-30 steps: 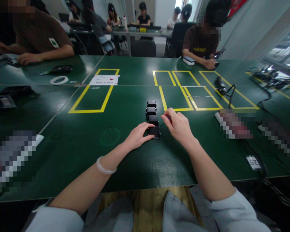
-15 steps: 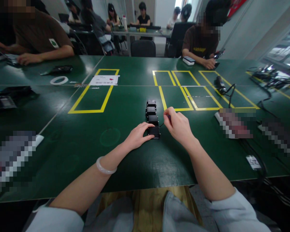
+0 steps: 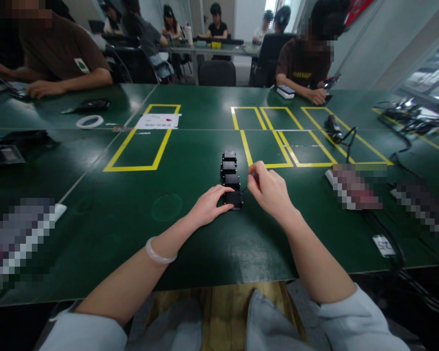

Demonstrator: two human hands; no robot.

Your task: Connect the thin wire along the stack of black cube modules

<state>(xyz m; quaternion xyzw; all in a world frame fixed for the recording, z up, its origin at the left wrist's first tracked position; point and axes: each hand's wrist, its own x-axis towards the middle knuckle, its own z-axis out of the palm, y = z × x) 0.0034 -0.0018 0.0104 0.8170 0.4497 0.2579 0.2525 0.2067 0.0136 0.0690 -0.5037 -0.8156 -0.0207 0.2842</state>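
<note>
Several black blocks stand in a line leading away from me on the green table [image 3: 205, 243], with small shiny screw heads along their sides. My left hand [image 3: 208, 204] grips the nearest black block [image 3: 233, 198] from the left, the thumb at its near edge and the fingers at its far edge. To the right, my right hand [image 3: 269, 187] is closed around a small screwdriver [image 3: 245, 189]. Its thin dark shaft slants down to the right side of that block; the fingers hide most of the handle, and the tip is too small to make out.
Yellow tape rectangles [image 3: 129, 169] mark the table. A roll of white tape [image 3: 89, 122] and a paper sheet [image 3: 157, 121] lie at the left. A black device with a cable [image 3: 332, 129] is at the right. Co-workers sit across the table.
Almost nothing differs. Both hands and the blocks keep their places, and the screwdriver's shaft shows only a very slight shift.
</note>
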